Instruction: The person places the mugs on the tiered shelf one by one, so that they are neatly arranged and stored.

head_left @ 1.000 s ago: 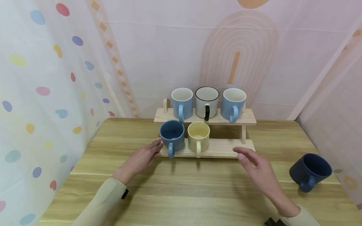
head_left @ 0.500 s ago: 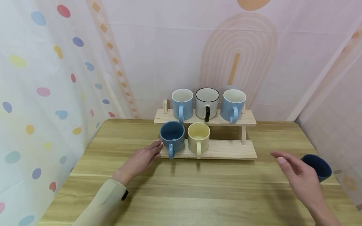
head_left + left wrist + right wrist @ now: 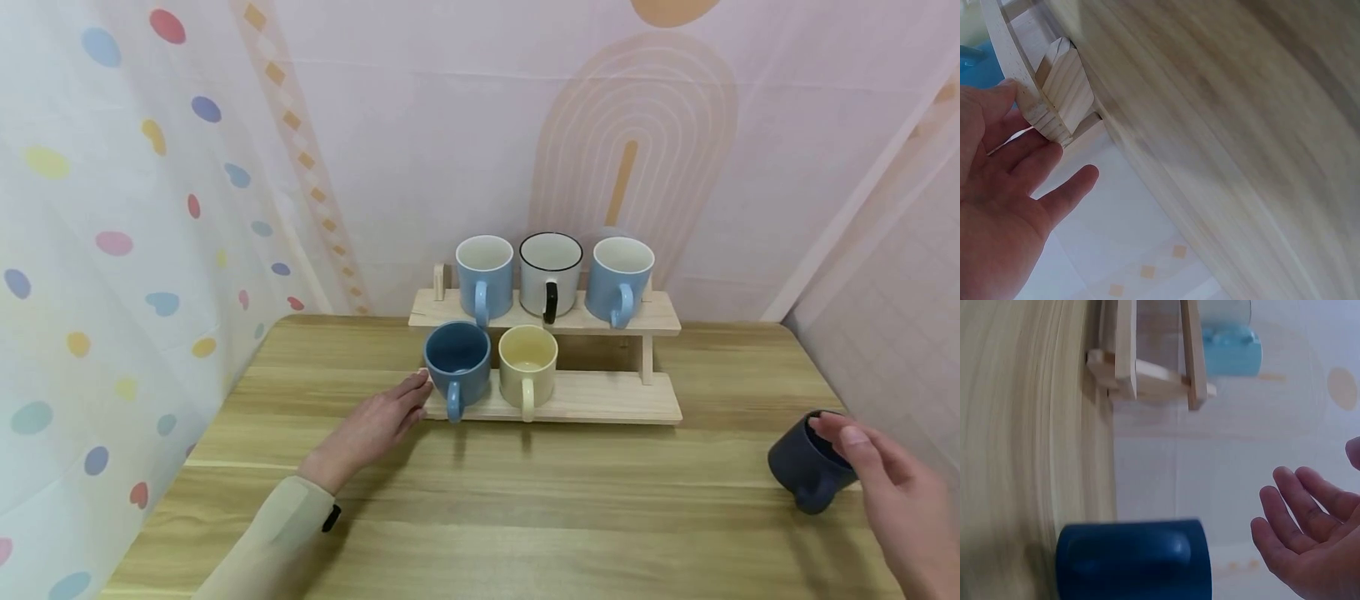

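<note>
My left hand touches the left end of a two-tier wooden rack, its fingers fairly straight. In the left wrist view, fingertips rest against the end of a rack board. Beside that hand, on the lower tier, stands a blue mug, followed by a yellow mug. At the table's right side my right hand hovers by a navy mug and hides part of its rim. The right wrist view shows loosely spread fingers above the navy mug, apart from it.
On the upper tier are two light blue mugs, one left and one right, with a white black-rimmed mug between them. Handles face the front. A patterned curtain hangs behind the wooden table.
My right hand has moved right from near the rack's lower tier, passed in front of the navy mug, and is now at its right side. My left hand has stayed at the rack.
</note>
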A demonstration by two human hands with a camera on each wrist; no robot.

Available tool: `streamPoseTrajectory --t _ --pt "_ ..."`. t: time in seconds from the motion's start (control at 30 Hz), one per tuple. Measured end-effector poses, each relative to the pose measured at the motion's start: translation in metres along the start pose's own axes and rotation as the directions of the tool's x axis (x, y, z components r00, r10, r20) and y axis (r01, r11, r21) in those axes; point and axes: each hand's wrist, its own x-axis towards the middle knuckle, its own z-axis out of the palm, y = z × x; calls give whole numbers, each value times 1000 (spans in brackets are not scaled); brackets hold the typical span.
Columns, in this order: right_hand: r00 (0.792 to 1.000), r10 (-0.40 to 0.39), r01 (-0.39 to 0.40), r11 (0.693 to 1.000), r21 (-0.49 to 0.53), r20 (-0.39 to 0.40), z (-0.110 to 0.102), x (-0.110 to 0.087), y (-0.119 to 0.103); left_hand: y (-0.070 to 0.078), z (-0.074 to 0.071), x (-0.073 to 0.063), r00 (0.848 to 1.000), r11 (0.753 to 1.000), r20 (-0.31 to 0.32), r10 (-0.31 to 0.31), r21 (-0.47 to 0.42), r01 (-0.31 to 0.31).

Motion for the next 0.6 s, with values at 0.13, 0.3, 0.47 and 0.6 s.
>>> streamPoseTrajectory --t 0.13,0.3,0.47,0.6 --pt "999 -13 24 977 212 -51 -6 2 10 -1 -1 0 1000 1000 -2 3 0 -3" --pt "993 -33 86 853 514 -111 -12 4 23 -2 -1 -1 1000 1000 -6 -1 0 1" --pt "968 111 -17 924 383 -224 -16 3 31 -3 -2 -2 1000 1000 -4 -1 0 1" --pt "963 165 -66 910 409 -213 -20 -2 43 -3 -1 -3 1000 1000 0 -8 3 8"
